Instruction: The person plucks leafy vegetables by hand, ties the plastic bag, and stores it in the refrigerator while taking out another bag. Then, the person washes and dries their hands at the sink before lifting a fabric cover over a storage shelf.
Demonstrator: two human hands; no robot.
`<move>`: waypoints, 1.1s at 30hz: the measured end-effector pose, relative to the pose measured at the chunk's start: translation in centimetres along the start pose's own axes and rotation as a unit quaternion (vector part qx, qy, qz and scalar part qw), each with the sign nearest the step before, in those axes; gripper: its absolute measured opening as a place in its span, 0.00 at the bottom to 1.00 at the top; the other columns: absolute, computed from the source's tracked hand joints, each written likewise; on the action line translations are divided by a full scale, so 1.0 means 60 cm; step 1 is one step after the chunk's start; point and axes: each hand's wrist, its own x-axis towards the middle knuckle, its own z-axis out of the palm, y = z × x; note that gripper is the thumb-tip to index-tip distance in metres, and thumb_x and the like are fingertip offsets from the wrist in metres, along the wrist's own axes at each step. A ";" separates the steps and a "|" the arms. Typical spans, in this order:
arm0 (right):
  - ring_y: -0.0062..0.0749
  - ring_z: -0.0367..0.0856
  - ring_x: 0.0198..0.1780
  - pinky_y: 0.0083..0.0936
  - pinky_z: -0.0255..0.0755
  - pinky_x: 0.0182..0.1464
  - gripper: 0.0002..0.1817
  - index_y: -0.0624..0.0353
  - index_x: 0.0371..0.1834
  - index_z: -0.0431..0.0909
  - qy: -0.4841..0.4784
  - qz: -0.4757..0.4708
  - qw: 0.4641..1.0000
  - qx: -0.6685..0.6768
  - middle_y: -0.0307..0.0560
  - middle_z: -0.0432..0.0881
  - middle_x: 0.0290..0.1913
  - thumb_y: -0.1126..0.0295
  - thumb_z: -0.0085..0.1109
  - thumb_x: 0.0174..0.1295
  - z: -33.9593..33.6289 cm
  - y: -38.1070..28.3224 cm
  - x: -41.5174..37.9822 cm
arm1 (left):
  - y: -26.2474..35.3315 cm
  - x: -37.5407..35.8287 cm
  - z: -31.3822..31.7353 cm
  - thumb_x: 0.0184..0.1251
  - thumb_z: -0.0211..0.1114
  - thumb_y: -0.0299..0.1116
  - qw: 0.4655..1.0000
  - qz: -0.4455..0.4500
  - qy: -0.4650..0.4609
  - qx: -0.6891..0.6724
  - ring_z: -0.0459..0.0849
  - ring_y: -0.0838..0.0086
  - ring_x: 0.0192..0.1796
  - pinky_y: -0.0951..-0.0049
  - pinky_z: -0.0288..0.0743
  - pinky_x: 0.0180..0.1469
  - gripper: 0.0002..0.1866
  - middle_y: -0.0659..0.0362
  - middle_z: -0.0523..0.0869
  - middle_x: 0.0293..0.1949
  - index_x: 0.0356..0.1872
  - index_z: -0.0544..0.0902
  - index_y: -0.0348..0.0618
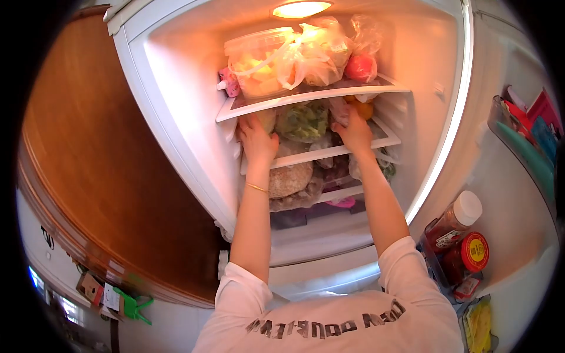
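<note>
Both my hands reach into an open fridge at its middle shelf [312,154]. My left hand [258,140] is at the left end of this shelf, beside a pale item [266,120], its fingers apart and their tips partly hidden. On the right, my right hand [355,132] is by a clear bag [339,110] and an orange fruit [364,109]; the thumb stands apart and the other fingertips are hard to make out. Between the hands lies a bag of green vegetables [302,122].
Above are a plastic tub [257,65], knotted bags [321,53] and a red round item [361,67]. A bagged round loaf-like item [290,179] lies below. Jars [466,253] stand in the door at right. A brown wooden surface [118,147] is at left.
</note>
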 end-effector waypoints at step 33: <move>0.47 0.73 0.47 0.41 0.68 0.53 0.13 0.59 0.42 0.75 0.237 -0.213 0.935 0.154 0.49 0.76 0.41 0.73 0.60 0.52 -0.142 -0.137 -0.055 | 0.061 -0.081 -0.082 0.55 0.70 0.29 0.998 0.002 0.048 -0.032 0.69 0.47 0.66 0.54 0.66 0.65 0.38 0.43 0.72 0.62 0.69 0.64 0.45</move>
